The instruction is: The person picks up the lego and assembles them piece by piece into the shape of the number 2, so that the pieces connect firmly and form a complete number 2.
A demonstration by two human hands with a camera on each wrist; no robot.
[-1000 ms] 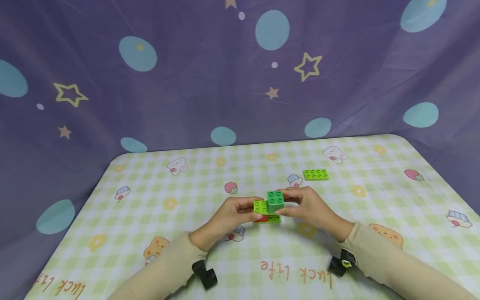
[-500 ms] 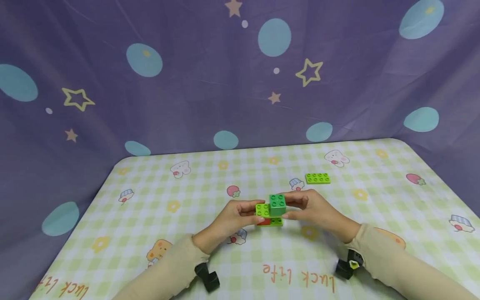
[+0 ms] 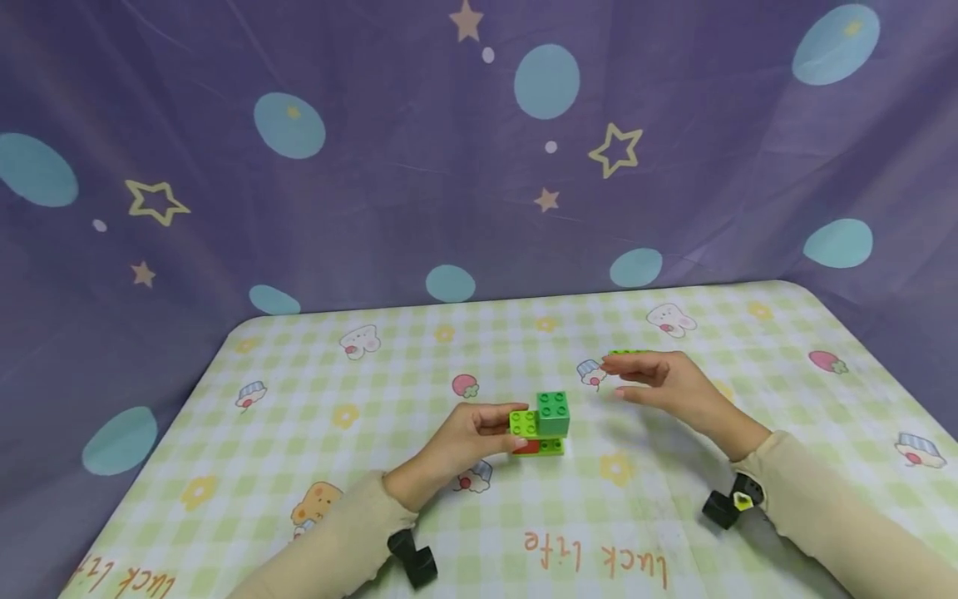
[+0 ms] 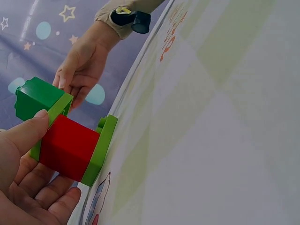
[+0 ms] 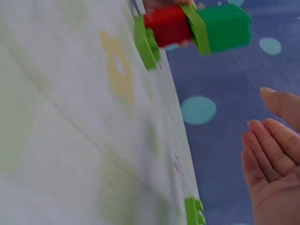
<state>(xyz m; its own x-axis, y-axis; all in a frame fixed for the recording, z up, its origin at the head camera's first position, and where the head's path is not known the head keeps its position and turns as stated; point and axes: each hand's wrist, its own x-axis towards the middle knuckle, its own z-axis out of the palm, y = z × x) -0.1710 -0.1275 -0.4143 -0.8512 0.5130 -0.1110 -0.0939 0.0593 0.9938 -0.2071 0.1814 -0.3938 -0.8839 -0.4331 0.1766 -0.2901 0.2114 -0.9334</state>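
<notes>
Brick stack (image 3: pixel 549 424) in left hand (image 3: pixel 462 439)

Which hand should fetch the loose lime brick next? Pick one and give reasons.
Right, most likely: the right hand holds nothing and is nearer the loose lime brick, partly hiding it in the head view, while the left hand pinches the brick stack.

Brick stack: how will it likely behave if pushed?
The brick stack probably moves as one stiff piece; its parts look pressed together. Its flat base plate should slide rather than roll. Pressing down on the dark green brick might pry up the upper plate, whose end overhangs the red brick.
</notes>
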